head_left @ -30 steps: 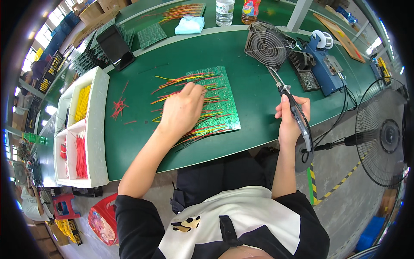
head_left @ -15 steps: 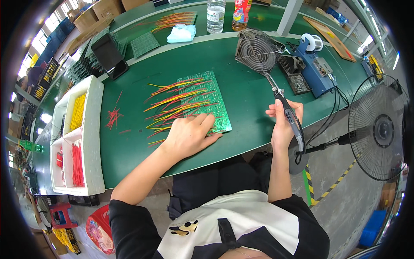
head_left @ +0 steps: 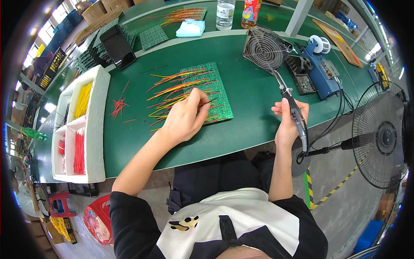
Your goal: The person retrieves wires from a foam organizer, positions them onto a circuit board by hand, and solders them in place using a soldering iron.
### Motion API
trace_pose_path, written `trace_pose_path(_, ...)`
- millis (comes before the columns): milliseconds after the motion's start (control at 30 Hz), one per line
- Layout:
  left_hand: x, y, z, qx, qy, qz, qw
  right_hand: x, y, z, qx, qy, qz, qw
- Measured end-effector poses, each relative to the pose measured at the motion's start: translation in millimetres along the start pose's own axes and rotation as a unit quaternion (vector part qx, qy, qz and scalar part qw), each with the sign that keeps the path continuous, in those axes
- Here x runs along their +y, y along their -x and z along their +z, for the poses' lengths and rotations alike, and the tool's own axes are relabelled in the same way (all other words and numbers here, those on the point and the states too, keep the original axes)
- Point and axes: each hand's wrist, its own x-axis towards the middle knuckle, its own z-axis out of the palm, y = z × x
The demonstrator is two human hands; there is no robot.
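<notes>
Before me, one green workbench (head_left: 129, 149), bearing a circuit board (head_left: 221, 86) strewn with red and yellow wires (head_left: 166, 96). Left of the board: loose red strands (head_left: 118, 106), then a white compartmented box (head_left: 97, 125); right of it: a grilled fan (head_left: 264, 49), a blue box-shaped unit (head_left: 321, 72).

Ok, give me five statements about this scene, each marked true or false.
1. The right hand holds a black-handled soldering tool. True.
2. Thin yellow wires and red wires lie in separate compartments of the white foam box. True.
3. The left hand is inside that box. False: the left hand is over the flat green circuit board.
4. The clear plastic bottle stands upright. True.
5. The black pedestal fan stands on the left. False: that fan stands on the right.
</notes>
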Motion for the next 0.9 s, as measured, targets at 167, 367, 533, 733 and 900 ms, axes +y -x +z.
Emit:
trace_pose_path(167,-3,-3,5,0.012,-0.021,-0.021,0.999,-3,3,0,-0.009,0.003,0.026,1.000)
trace_pose_path(367,-6,-7,16,0.024,-0.073,-0.012,0.997,-14,21,6,-0.042,0.030,0.062,0.997)
trace_pose_path(533,-8,-2,18,0.023,-0.088,-0.010,0.996,-14,33,7,-0.068,0.015,0.074,0.995)
trace_pose_path(733,-5,0,19,0.023,-0.126,0.009,0.992,-17,44,6,-0.098,-0.012,0.075,0.992)
trace_pose_path(900,-7,3,19,0.028,-0.138,0.022,0.990,-16,48,6,-0.113,-0.027,0.082,0.990)
